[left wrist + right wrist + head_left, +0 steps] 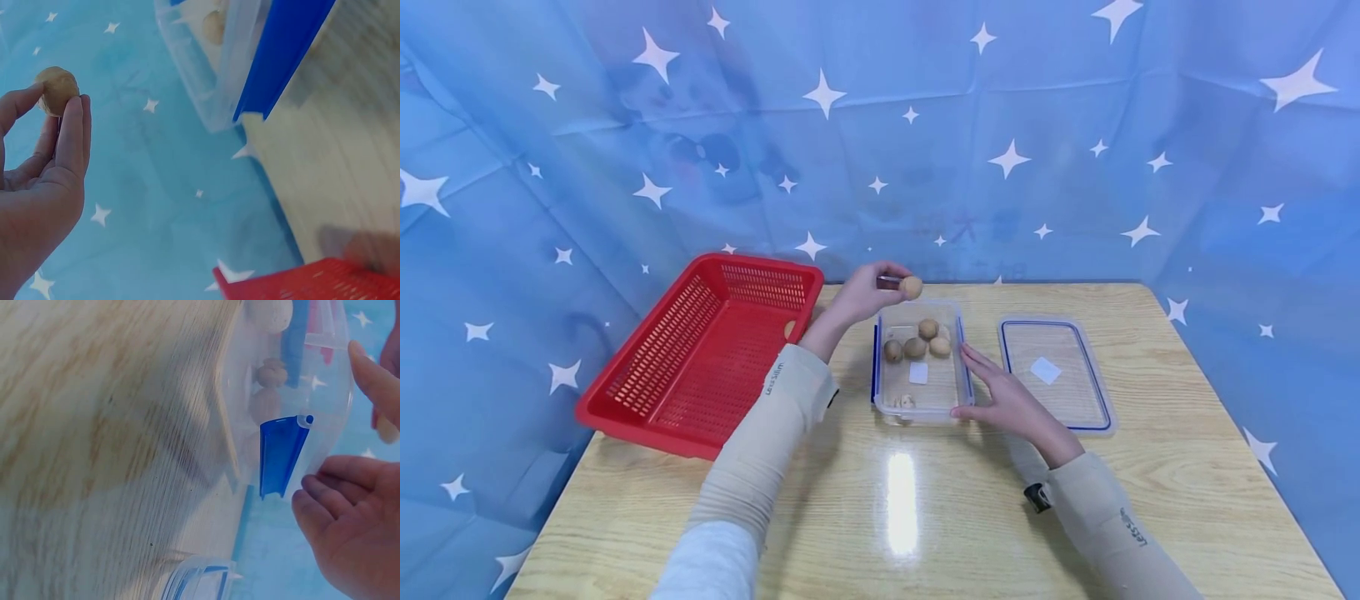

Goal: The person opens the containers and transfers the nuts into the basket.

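My left hand [859, 293] pinches a round tan-brown ball-like piece [912, 287] between thumb and fingertips, above the far edge of a clear plastic box [925, 412]. In the left wrist view the piece [57, 91] looks slightly uneven; a thin dark edge of something unclear shows between the fingers. Several similar brown pieces [915, 347] lie on the box's bottom, mostly in its far half. My right hand [1006, 402] rests against the box's right side, thumb near the front corner and fingers spread along the rim. Blue side flaps [282, 456] hang from the open box.
A large red perforated basket [700, 433] stands at the left, with one brown piece [789, 329] partly visible near its right wall. The clear lid [1060, 404] with a blue seal lies right of the box. A blue star-patterned cloth [880, 125] hangs behind the wooden table [1150, 500].
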Demonstrator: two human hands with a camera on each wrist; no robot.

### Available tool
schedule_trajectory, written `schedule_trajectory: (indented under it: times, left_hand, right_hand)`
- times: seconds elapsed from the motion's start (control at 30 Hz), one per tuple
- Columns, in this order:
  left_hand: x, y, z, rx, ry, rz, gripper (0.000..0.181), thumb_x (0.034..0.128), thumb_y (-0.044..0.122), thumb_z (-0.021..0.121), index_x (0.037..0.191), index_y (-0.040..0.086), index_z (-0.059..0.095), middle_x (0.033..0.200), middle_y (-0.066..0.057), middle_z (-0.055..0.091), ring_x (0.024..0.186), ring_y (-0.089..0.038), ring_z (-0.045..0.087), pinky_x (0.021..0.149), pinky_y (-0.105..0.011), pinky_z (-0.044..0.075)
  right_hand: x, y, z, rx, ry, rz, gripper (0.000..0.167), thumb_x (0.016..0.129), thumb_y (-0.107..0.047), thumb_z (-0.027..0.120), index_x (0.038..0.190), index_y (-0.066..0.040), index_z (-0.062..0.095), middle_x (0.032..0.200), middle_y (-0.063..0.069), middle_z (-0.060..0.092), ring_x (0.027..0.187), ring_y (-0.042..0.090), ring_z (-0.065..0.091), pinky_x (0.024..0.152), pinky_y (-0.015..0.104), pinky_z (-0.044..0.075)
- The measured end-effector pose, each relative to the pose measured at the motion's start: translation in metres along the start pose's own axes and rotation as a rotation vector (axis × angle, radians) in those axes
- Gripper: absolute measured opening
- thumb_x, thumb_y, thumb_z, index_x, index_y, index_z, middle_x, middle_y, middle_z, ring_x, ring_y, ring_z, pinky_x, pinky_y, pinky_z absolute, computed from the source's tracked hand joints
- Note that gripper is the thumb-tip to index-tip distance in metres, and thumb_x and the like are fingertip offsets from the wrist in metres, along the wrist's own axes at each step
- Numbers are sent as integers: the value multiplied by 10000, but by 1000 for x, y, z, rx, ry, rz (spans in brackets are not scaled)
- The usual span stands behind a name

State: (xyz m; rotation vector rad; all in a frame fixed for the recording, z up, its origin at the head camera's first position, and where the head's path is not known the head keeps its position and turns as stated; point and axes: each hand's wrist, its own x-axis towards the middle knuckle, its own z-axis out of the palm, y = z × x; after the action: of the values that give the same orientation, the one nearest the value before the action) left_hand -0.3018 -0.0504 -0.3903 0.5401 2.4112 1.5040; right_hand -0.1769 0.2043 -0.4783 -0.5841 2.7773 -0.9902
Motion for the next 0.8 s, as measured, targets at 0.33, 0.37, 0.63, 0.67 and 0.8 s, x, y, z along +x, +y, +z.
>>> schedule_trajectory:
  times: [0.33, 0.37, 0.63, 0.67, 0.8]
  left_hand:
    - [-5, 9, -41, -46, 82, 11, 363, 960, 83, 637, 1312, 15, 577, 1344, -179, 588, 1282, -311, 576, 1045, -398, 518]
    - [-6, 9, -46, -41, 94, 9, 366, 961, 87, 638, 1315, 21, 577, 1348, -174, 588, 1285, -306, 575, 1049, -399, 516]
    - [-22, 3, -90, -18, 201, -14, 394, 978, 132, 627, 1360, 69, 555, 1386, -139, 563, 1300, -292, 557, 1093, -436, 481]
    - [-24, 1, -96, -13, 216, -22, 398, 979, 138, 627, 1364, 75, 551, 1389, -136, 559, 1303, -288, 555, 1094, -437, 481]
    - [-33, -6, -114, -8, 257, -52, 418, 980, 150, 625, 1381, 75, 536, 1411, -150, 540, 1329, -293, 540, 1110, -451, 464]
  right_hand:
    - [0, 0, 0, 8, -11, 12, 980, 842, -383, 783, 1564, -8, 237, 1661, 175, 175, 1496, 443, 222, 1167, 637, 284]
    - [0, 0, 1, 8, -8, 8, 976, 842, -380, 784, 1561, -2, 241, 1659, 180, 179, 1493, 448, 225, 1164, 640, 286]
    - [0, 0, 1, 3, 11, 3, 972, 834, -387, 789, 1549, 13, 266, 1653, 185, 194, 1487, 450, 238, 1171, 636, 272]
    - [0, 0, 1, 2, 11, 2, 973, 834, -395, 787, 1548, 15, 267, 1652, 187, 195, 1486, 452, 239, 1170, 637, 273]
    - [0, -1, 0, 1, 9, 1, 980, 832, -410, 783, 1547, 18, 267, 1651, 190, 195, 1484, 455, 241, 1168, 637, 276]
